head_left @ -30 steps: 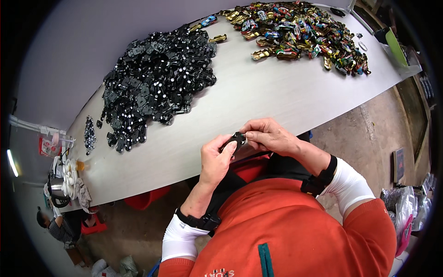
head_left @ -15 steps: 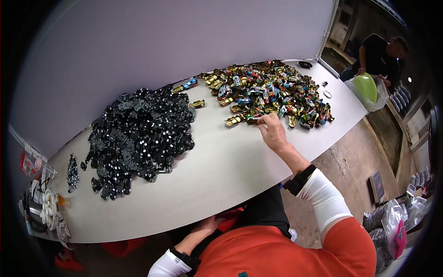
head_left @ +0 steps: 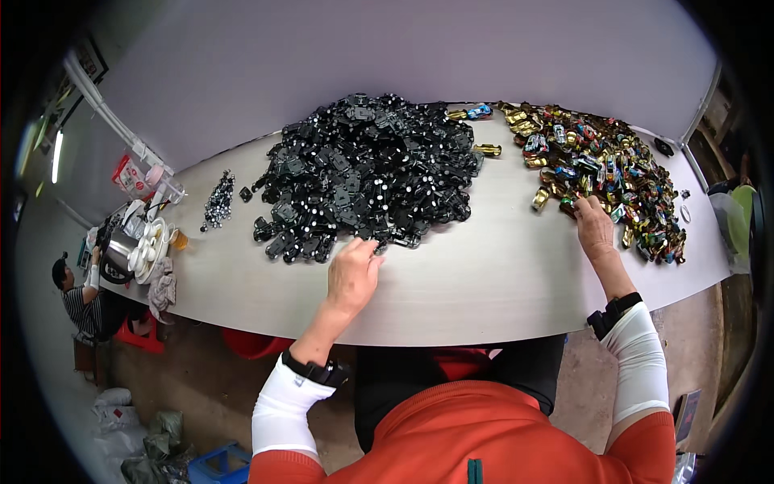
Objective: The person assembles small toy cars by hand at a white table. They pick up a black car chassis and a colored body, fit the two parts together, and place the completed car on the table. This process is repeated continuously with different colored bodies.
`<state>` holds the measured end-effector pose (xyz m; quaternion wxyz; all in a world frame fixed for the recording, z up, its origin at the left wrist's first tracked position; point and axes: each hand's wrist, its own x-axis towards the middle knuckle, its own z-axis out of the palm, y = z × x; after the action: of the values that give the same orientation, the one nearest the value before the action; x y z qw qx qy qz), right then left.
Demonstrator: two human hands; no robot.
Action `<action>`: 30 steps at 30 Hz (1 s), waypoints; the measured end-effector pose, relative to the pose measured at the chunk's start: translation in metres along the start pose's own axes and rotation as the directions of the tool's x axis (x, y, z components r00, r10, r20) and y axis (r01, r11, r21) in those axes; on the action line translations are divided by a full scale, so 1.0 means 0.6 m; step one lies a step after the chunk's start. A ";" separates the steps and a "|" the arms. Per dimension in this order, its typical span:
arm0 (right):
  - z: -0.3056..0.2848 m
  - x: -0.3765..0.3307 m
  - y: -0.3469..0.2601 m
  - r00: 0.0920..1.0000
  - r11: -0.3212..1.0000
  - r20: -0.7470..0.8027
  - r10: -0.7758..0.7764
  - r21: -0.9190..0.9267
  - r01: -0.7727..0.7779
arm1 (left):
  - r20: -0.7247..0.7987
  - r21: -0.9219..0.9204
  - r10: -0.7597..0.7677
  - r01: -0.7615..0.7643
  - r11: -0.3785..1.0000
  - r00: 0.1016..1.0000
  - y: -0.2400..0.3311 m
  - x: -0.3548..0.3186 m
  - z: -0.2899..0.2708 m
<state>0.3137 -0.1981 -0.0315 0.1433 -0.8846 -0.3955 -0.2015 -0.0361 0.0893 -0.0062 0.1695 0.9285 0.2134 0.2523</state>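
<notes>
The left hand (head_left: 353, 274) lies on the pale desk (head_left: 484, 274) with its grip bent down onto the near edge of the heap of black plastic parts (head_left: 367, 173); the fingertips meet a small black piece right at the rim of the heap, but the back of the hand hides them, so I cannot tell whether the grip has closed on that piece or only rests on it. The whole black heap spreads away from this grip toward the far wall, most of it just beyond and a little to the left of the fingers. The right hand (head_left: 597, 228) reaches to the near edge of the pile of colourful toy cars (head_left: 597, 161), gold, blue, red and green shells jumbled together; its fingers curl into the cars closest to it, and here too the grip is hidden from above, so I cannot tell if it is shut on anything. One gold car (head_left: 541, 198) sits apart just left of this grip. Bare desk separates the two hands. Far to the left of the left grip lies a small scatter of dark bits (head_left: 218, 202), and beyond it a cluster of white cups and a kettle (head_left: 133, 242) at the desk's end.
</notes>
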 end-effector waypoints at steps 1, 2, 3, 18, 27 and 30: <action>0.005 -0.002 0.002 1.000 1.000 0.008 0.019 0.009 -0.019 | -0.024 0.142 0.021 -0.017 0.990 0.999 -0.011 0.015 0.009; 0.011 -0.001 0.007 0.999 0.999 0.015 0.037 0.020 -0.037 | -0.031 0.185 -0.015 0.020 0.982 0.999 -0.015 0.025 0.011; 0.016 0.000 0.008 0.998 0.998 0.021 0.056 0.031 -0.056 | -0.039 0.229 -0.050 0.058 0.972 0.998 -0.017 0.029 0.013; 0.006 -0.009 -0.059 0.994 0.971 0.081 0.068 0.223 -0.085 | 0.032 -0.824 -0.602 0.361 0.436 0.798 -0.050 0.047 -0.026; -0.059 -0.077 -0.273 0.930 0.345 0.336 -0.152 0.899 -0.269 | 0.622 -0.783 -0.275 0.591 -0.194 0.734 0.094 -0.022 0.062; -0.079 -0.082 -0.285 0.706 0.119 0.674 -0.215 0.736 -0.667 | 0.645 -0.765 -0.245 0.608 -0.213 0.724 0.124 -0.025 0.085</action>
<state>0.1426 -0.1389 0.0031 0.5612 -0.6321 -0.2910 0.4481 0.0029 0.0083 -0.0221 0.8666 0.4102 0.2559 0.1236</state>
